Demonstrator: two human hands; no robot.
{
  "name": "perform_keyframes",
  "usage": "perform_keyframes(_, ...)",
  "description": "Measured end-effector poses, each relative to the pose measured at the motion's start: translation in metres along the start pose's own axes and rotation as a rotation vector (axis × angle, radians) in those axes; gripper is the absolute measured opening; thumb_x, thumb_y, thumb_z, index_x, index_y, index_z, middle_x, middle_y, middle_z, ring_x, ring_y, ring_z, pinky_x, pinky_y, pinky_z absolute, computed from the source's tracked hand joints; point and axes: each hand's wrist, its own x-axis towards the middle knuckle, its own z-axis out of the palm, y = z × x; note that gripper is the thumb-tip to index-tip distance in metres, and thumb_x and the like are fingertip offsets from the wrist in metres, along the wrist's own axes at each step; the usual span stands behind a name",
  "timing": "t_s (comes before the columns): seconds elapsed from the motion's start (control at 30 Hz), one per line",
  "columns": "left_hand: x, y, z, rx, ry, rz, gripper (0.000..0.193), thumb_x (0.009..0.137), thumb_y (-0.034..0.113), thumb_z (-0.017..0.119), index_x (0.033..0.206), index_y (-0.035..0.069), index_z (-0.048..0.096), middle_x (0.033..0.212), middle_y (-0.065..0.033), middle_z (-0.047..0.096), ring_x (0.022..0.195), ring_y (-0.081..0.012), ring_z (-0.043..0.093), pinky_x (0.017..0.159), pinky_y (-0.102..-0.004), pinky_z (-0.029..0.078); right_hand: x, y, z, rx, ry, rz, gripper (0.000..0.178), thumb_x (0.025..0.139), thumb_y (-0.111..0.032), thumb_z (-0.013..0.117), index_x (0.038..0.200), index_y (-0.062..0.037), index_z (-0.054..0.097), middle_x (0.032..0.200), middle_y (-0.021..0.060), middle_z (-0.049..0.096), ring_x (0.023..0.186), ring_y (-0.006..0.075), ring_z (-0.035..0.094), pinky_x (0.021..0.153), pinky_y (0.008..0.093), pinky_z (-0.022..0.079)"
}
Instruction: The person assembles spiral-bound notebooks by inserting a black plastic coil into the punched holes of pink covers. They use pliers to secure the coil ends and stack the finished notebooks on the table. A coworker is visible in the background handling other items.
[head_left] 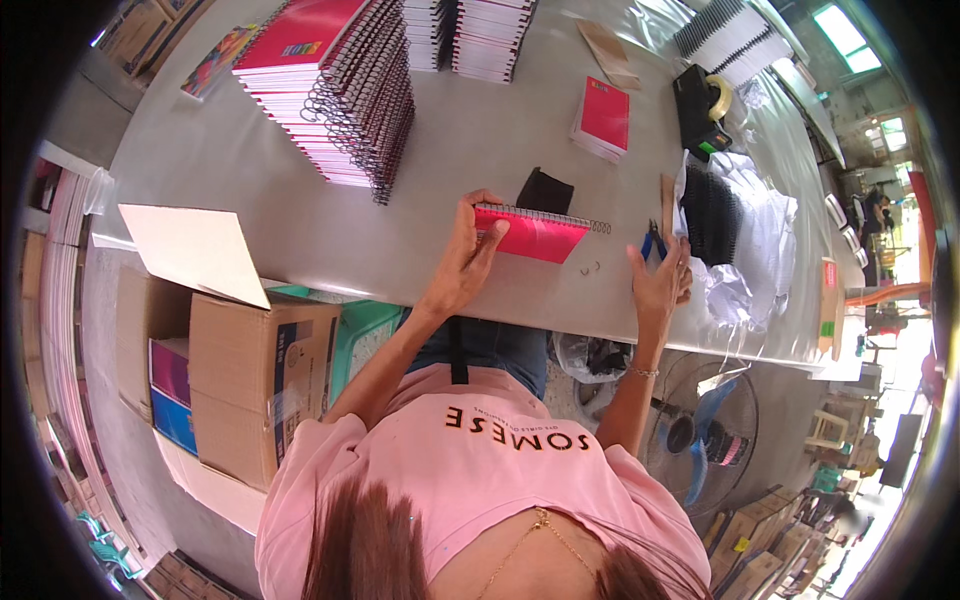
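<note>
My left hand [468,255] grips a red spiral notebook [535,238] at its left end, thumb on the cover and fingers behind. Its dark coil runs along the upper edge, and a loose length of coil [600,227] sticks out past the right end. My right hand [660,285] is at a pair of blue-handled pliers [653,242], thumb and fingers apart on either side of the handles. Two small cut bits of wire [590,269] lie on the table between my hands. Just behind the notebook lies a small black object [546,189].
Tall stacks of red spiral notebooks [345,95] stand back left, a smaller red stack [603,118] back right. A tape dispenser [703,110] and black coils [708,215] on white wrapping lie at right. An open cardboard box [232,385] and a fan [700,440] flank me below the table.
</note>
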Motion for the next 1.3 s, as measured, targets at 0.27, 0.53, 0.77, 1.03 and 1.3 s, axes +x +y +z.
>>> perform_keyframes(0.27,-0.002,-0.006,-0.002,-0.051,0.014,-0.005,0.025,0.101,0.018,0.055,0.119,0.001,0.049,0.110,-0.0104,0.054,0.099,-0.0198,0.054,0.093,-0.0296,0.042,-0.024,0.033,0.003,0.079,-0.032,-0.066,0.063,0.098,-0.037,0.055,0.152,-0.0158,0.033,0.140,0.0213,0.042,0.129,0.0382,0.039,0.109,0.0575,0.025)
perform_keyframes(0.53,-0.006,-0.004,-0.004,0.078,-0.010,0.107,0.023,0.097,0.014,0.062,0.116,0.003,0.058,0.109,-0.0145,0.066,0.098,-0.0276,0.066,0.087,-0.0336,0.050,-0.055,-0.027,-0.056,0.855,-0.177,-0.055,0.061,0.093,-0.013,0.063,0.149,-0.0090,0.038,0.131,0.0217,0.047,0.116,0.0306,0.052,0.092,0.0392,0.051)
perform_keyframes(0.77,-0.009,0.011,-0.007,0.149,-0.039,0.057,0.020,0.092,0.008,0.067,0.110,0.001,0.065,0.106,-0.0142,0.070,0.095,-0.0258,0.070,0.083,-0.0338,0.053,-0.109,-0.071,-0.058,0.830,-0.262,-0.522,0.073,0.078,-0.006,0.075,0.145,-0.0097,0.045,0.130,0.0183,0.052,0.118,0.0350,0.052,0.098,0.0440,0.048)
perform_keyframes(1.03,-0.015,0.010,-0.004,0.075,-0.007,0.050,0.024,0.090,0.009,0.068,0.114,0.001,0.067,0.106,-0.0122,0.072,0.097,-0.0236,0.071,0.086,-0.0327,0.054,-0.122,-0.074,-0.045,0.752,-0.274,-0.590,0.074,0.074,-0.008,0.078,0.142,-0.0124,0.050,0.125,0.0166,0.052,0.116,0.0352,0.052,0.096,0.0461,0.045)
perform_keyframes(1.3,-0.017,0.010,-0.005,0.090,-0.017,0.041,0.024,0.090,0.003,0.066,0.113,0.002,0.069,0.108,-0.0122,0.072,0.095,-0.0205,0.071,0.085,-0.0307,0.055,-0.123,-0.077,-0.041,0.693,-0.230,-0.625,0.072,0.073,-0.009,0.078,0.140,-0.0140,0.053,0.120,0.0154,0.054,0.112,0.0342,0.055,0.094,0.0460,0.045)
